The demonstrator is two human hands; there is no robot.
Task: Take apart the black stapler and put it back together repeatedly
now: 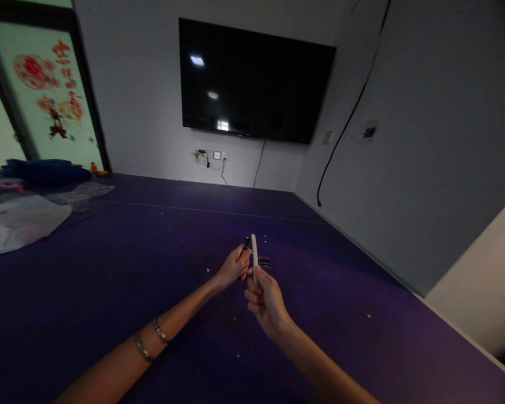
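A person's right hand holds a white rod near upright, thumb and fingers clamped on its lower end, the upper length rising clear of the fingertips. Just left of the rod, the left hand, below two bracelets, has its fingers closed around a slim dark tool; whether tool and rod touch cannot be told. Right of the rod, a small dark item lies on the purple surface; beyond the rod hangs a television.
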